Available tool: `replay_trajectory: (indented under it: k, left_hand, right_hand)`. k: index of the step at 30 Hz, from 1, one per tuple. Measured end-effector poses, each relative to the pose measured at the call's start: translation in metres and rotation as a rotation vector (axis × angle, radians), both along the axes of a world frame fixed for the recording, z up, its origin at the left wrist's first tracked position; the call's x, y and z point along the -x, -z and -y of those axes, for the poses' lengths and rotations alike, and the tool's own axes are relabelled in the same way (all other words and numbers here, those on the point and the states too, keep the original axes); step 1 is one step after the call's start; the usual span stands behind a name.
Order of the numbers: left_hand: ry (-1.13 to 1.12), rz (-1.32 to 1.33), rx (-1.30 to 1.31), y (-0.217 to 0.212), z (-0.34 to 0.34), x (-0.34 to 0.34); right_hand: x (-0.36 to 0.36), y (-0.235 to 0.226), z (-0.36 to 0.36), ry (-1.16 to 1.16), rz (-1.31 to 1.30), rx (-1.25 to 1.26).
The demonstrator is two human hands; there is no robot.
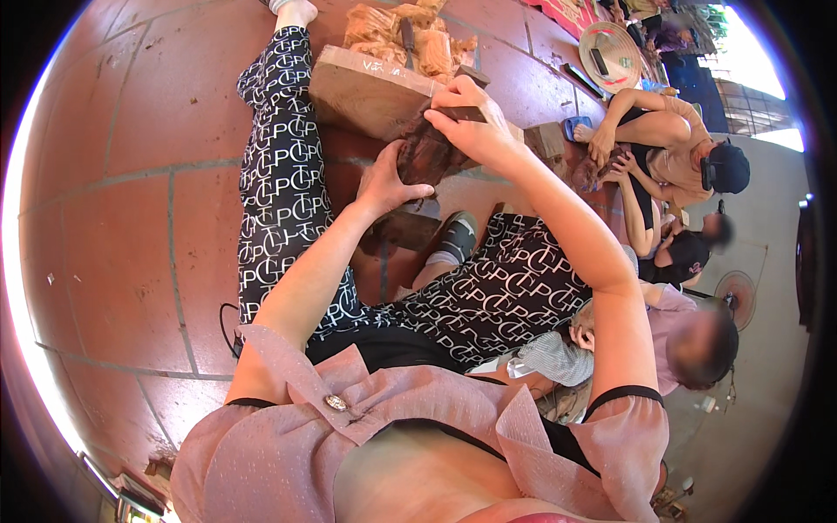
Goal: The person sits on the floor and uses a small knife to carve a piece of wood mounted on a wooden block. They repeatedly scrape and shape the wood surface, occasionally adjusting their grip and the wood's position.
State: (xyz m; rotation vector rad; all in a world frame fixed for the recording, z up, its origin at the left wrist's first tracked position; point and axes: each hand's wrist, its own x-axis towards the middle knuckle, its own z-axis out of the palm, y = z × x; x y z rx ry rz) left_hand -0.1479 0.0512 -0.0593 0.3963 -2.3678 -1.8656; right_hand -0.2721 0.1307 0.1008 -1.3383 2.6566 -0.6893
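A dark reddish-brown carved wood piece (pixel 429 153) leans against a pale wooden block (pixel 366 87) on the tiled floor, between my outstretched legs in black-and-white patterned trousers. My left hand (pixel 388 180) grips the carving's lower left side, fingers wrapped on it. My right hand (pixel 471 118) presses a small dark flat piece (pixel 464 113), perhaps sandpaper or a tool, against the carving's top. Much of the carving is hidden behind both hands.
Pale carved wood pieces (pixel 410 35) lie beyond the block. Other people (pixel 671 152) sit at my right working on wood. A conical hat (pixel 610 54) lies at the upper right. Red floor tiles (pixel 131 218) stretch to my left.
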Motion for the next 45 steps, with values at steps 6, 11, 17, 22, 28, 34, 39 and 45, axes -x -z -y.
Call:
replay_trajectory:
  k: [6, 11, 17, 22, 28, 34, 39, 45]
  left_hand:
    - [-0.001, 0.001, 0.0, -0.007, 0.001, -0.002]
    - [0.0, -0.017, -0.004, -0.006, 0.001, -0.001]
    - [-0.003, -0.008, -0.003, -0.007, 0.001, -0.002]
    - [0.001, 0.002, -0.008, -0.004, 0.0, -0.002]
    - [0.008, -0.009, -0.018, -0.004, 0.001, 0.0]
    - [0.002, -0.015, -0.023, -0.008, 0.003, -0.003]
    - [-0.008, -0.012, -0.007, -0.004, 0.002, -0.003]
    - [-0.003, -0.017, -0.022, -0.004, 0.002, -0.001]
  right_hand:
    - [0.015, -0.003, 0.002, 0.079, 0.042, -0.03]
    - [0.011, 0.012, 0.001, 0.061, 0.039, 0.099]
    - [0.004, 0.003, 0.001, 0.045, 0.023, 0.058]
    - [0.008, 0.003, 0.001, 0.089, 0.026, 0.032]
    - [0.0, 0.008, -0.002, -0.045, -0.076, 0.041]
    - [0.016, -0.003, 0.001, 0.083, 0.116, 0.133]
    - [0.008, -0.017, 0.006, 0.074, 0.131, 0.041]
    - [0.008, 0.006, 0.004, 0.038, -0.165, -0.03]
